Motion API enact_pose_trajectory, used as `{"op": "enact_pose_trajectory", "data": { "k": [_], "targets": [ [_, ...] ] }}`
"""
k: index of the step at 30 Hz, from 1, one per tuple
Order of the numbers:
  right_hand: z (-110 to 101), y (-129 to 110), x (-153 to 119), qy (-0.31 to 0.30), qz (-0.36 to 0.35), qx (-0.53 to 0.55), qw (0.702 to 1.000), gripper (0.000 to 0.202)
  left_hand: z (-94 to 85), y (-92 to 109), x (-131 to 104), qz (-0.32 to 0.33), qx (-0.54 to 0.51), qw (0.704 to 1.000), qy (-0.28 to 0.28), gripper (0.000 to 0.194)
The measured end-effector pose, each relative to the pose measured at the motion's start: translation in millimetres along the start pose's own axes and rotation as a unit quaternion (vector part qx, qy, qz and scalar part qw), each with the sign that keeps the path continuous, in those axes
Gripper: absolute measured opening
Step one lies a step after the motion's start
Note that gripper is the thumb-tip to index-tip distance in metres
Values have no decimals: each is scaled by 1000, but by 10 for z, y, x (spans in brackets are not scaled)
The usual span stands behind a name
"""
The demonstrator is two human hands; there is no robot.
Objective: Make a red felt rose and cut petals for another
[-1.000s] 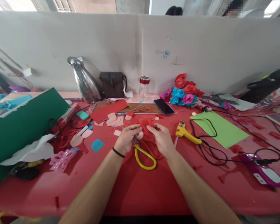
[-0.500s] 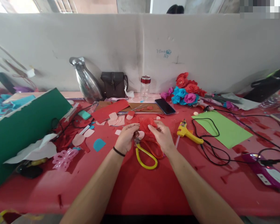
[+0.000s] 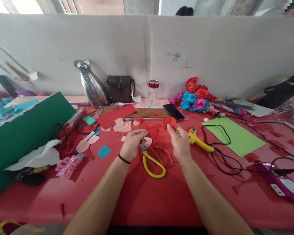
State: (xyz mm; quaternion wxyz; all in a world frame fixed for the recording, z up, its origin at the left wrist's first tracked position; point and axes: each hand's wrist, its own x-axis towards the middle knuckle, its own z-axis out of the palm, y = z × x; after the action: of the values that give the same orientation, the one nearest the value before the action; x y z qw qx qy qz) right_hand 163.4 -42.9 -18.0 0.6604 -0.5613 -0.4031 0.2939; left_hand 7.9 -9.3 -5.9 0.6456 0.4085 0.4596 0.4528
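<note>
A red table runs back to a pale wall, with a jug, bag and jar near it; scraps litter the middle. Both forearms reach forward. The right hand pinches a red petal between thumb and fingers, raised before the phone. The left hand curls beside the scissors, thumb near fingertips; whether they grip anything I cannot tell.

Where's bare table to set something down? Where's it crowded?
Bare table between left forearm, right forearm and scissors; between left forearm and pink cutout; right of right forearm, nearer than glue gun. Crowded: scraps around left hand and up to phone.
</note>
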Motion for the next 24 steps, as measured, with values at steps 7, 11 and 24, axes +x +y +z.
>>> {"op": "enact_pose_trajectory", "data": {
  "k": [7, 11, 24],
  "targets": [
    [83, -45, -58, -124, 84, 74, 986, 22, 2, 0, -8, 2, 18, 1000, 1, 12],
    [121, -15, -103, -154, 92, 37, 983, 25, 3, 19, -24, 11, 41, 999, -18, 12],
    [136, 123, -54, -96, 64, 8, 993, 25, -79, 75, 50, 81, 31, 994, 67, 20]
  ]
}}
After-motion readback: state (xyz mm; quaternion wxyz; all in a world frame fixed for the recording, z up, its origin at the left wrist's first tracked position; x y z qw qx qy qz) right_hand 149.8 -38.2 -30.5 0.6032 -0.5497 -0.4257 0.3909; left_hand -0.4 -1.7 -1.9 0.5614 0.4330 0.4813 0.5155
